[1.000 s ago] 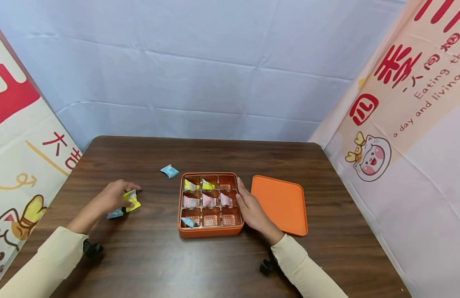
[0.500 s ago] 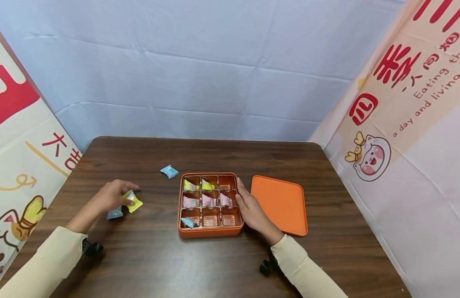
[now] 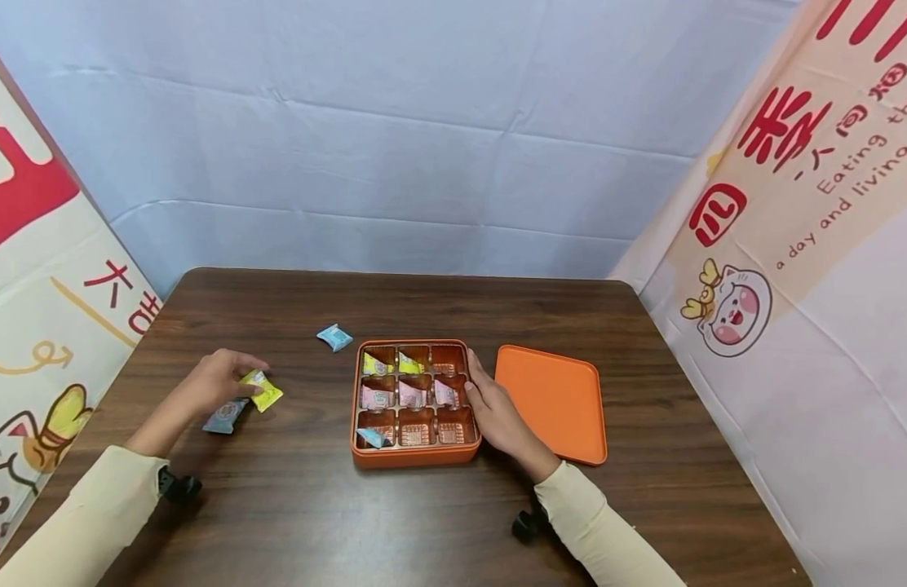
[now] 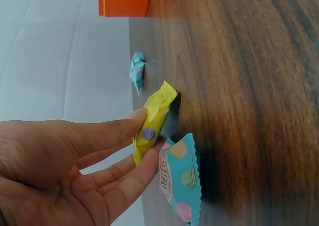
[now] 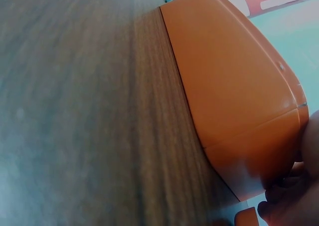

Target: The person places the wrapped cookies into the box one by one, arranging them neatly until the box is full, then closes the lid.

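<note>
Between thumb and fingers, my left hand (image 3: 213, 383) pinches a yellow wrapped candy (image 4: 149, 125) at the table's left. A blue wrapped candy (image 4: 182, 178) with colored dots lies right beside those fingers. Farther back, another blue candy (image 3: 334, 337) rests on the table left of the box. My right hand (image 3: 501, 417) lies against the right side of the orange box (image 3: 417, 458), fingers along its wall. Inside the box's nine-cell insert, two yellow candies sit in the back row and three pink ones fill the middle row. One blue candy occupies the front left cell.
An orange lid (image 3: 550, 403) lies flat to the right of the box, close by the right forearm. The dark wooden table (image 3: 314, 522) ends at a pale cloth backdrop (image 3: 395, 163), with printed cloths hanging on both sides.
My left hand has shifted slightly back and left with the yellow candy, uncovering more of the blue candy beside it. The right hand and box have stayed put.
</note>
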